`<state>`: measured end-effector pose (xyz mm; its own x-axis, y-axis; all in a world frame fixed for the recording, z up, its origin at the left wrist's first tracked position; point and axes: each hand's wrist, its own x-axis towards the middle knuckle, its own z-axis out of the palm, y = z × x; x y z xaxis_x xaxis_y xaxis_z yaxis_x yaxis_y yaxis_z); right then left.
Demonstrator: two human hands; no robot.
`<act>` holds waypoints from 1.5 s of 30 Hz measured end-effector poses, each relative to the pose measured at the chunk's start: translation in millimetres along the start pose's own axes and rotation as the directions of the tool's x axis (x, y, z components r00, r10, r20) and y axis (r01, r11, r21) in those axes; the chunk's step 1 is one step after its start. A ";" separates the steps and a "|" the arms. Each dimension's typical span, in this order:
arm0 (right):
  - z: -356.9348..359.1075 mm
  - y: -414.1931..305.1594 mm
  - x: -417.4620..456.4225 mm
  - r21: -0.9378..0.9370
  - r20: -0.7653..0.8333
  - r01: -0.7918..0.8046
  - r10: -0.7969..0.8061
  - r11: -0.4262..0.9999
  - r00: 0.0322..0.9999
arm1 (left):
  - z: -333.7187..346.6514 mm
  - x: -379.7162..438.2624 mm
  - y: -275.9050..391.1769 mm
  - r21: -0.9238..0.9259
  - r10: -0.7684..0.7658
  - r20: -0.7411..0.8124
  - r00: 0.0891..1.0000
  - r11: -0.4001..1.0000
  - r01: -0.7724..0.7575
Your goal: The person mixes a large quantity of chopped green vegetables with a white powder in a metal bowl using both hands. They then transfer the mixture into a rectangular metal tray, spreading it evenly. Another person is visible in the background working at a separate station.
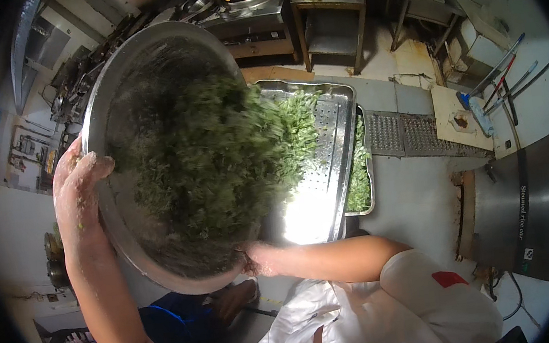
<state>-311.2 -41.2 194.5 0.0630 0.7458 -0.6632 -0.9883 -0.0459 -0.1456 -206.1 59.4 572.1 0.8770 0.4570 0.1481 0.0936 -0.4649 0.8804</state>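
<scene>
A large round metal basin (98, 114) is tilted to the right, full of chopped leafy greens (208, 148) blurred by motion. My left hand (79, 178) grips its left rim, the thumb over the edge and the skin coated in pale flour-like paste. My right hand (260, 259) holds the lower right rim. Greens spill from the basin onto a perforated stainless steel tray (332, 131), whose near part shows bright glare. Beneath that tray, a second metal tray (372, 201) holds more greens.
A stove (250, 25) with pans and a small steel table (328, 5) bearing bowls stand beyond. At right are a floor grate (399, 132), brushes (476, 107) and a steel steaming cabinet (521, 212). Another person in dark clothing (175, 325) is close at lower left.
</scene>
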 end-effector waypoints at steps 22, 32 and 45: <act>6.1 -10.2 -0.3 -0.011 0.031 0.060 -0.059 0.998 0.998 | 17.4 -22.6 25.8 0.099 0.139 -0.015 0.990 0.986 -0.137; -12.8 -22.1 7.9 -0.351 0.317 0.487 -0.388 0.800 0.865 | 16.9 -48.1 47.4 0.191 0.162 0.002 0.987 0.969 -0.159; -82.2 -92.4 -128.0 -0.933 0.253 0.350 -0.540 0.082 0.802 | -80.7 -110.9 28.1 0.094 0.226 -0.020 0.974 0.970 -0.223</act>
<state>-216.6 -187.1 232.5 0.5493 0.7917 -0.2674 0.0710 -0.3631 -0.9290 -338.8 56.9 616.7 0.8658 0.3555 0.3521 -0.0603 -0.6243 0.7788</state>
